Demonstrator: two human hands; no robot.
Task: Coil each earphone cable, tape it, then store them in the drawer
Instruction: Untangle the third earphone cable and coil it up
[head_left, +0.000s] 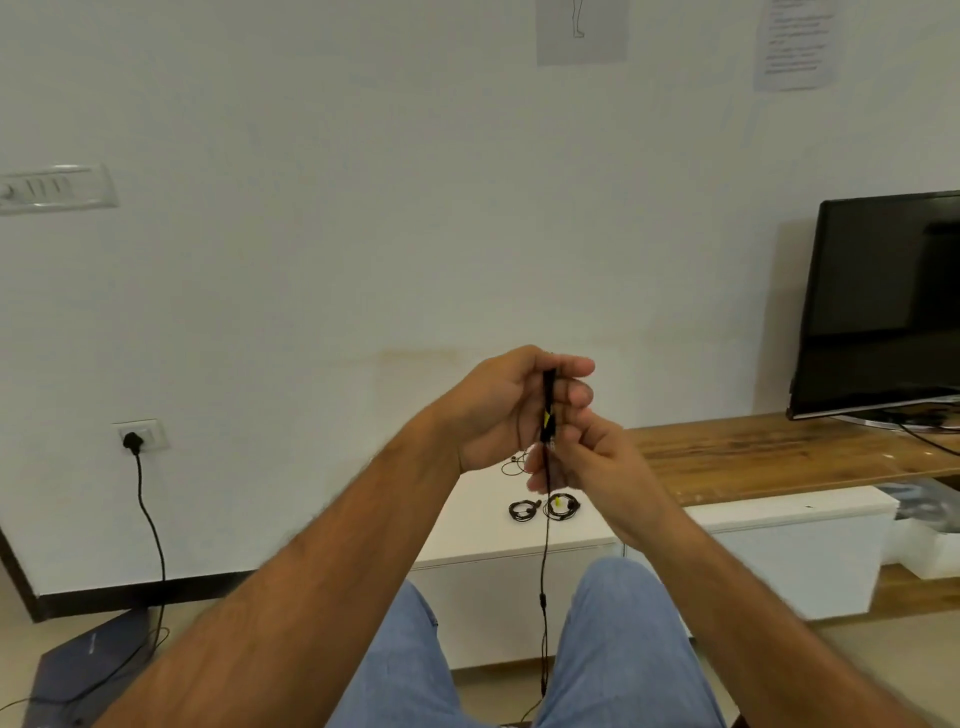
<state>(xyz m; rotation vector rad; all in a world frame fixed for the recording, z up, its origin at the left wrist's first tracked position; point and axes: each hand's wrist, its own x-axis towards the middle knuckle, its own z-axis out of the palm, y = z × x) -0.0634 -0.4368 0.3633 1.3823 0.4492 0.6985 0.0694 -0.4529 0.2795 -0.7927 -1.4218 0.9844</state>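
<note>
My left hand holds a flat black coil of earphone cable upright, fingers curled round its top. A yellow bit shows at the coil's lower part. My right hand pinches the cable just below the coil. The loose end of the cable hangs straight down between my knees. Two coiled black earphones lie side by side on the white cabinet top; the right one carries a yellow tape piece. A loose earphone lies behind them, partly hidden by my hands.
A white low cabinet with drawer fronts stands before my knees. To the right a wooden shelf bears a black TV. At the left a wall socket with a black power cord leads to a dark device on the floor.
</note>
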